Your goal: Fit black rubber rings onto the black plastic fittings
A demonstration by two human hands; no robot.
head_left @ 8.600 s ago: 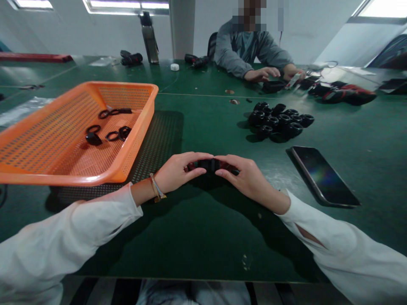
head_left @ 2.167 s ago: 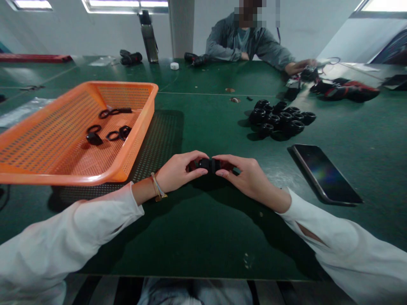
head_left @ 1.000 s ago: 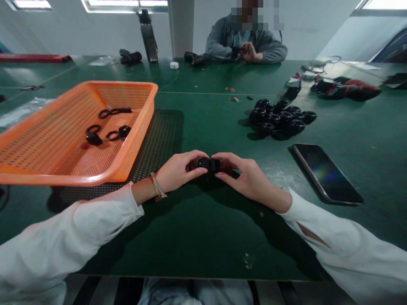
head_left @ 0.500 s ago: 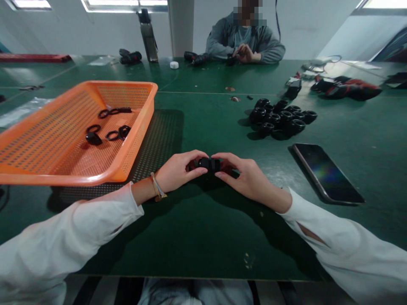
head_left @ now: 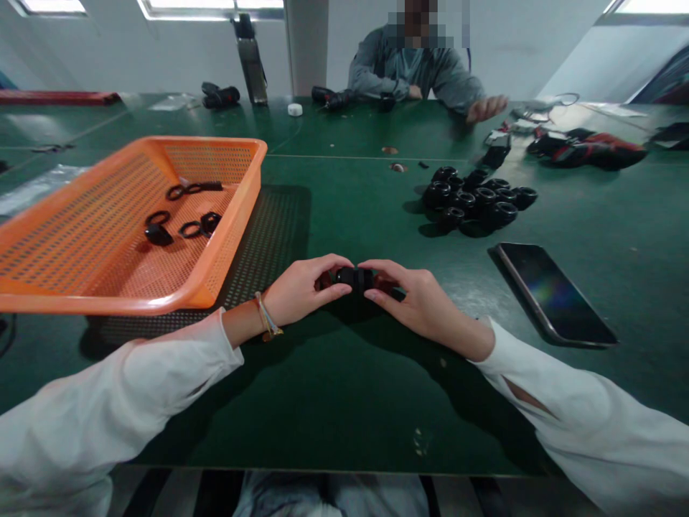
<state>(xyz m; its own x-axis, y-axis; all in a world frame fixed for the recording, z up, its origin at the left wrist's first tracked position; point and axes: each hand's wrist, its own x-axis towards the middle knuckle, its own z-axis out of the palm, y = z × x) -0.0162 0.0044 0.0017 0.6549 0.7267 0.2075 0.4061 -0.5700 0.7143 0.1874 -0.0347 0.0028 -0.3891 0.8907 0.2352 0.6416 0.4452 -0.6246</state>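
Green was the surface of the table (head_left: pixel 355 402), the largest item, which supported all items listed below except the person. The person (head_left: pixel 412 68), in grey, sat at the far side, one forearm laid along the edge and the other hand extended toward a red-and-black bundle (head_left: pixel 597 151).

The orange basket (head_left: pixel 134 306) stood at the left, its mesh floor carrying a few black rings (head_left: pixel 158 217) and small black fittings (head_left: pixel 159 235). The bundle lay at the far right. The cluster (head_left: pixel 474 202) of black, open-ended pieces was located right of centre, beyond the phone (head_left: pixel 557 294). The phone lay flat, screen up, to the right of the right hand. The bottle (head_left: pixel 252 68) stood near the far edge.

The left hand (head_left: pixel 302 289) pinched the left end of the black part (head_left: pixel 354 279) between thumb and forefinger. The right hand (head_left: pixel 413 293) gripped the opposite end in the same manner. The part was positioned crosswise between both hands, at centre; contact with the table could not be determined. The remaining fingers were largely concealed, their state indeterminate. The smallest separate item, a white cap (head_left: pixel 295 110), lay right of the bottle.
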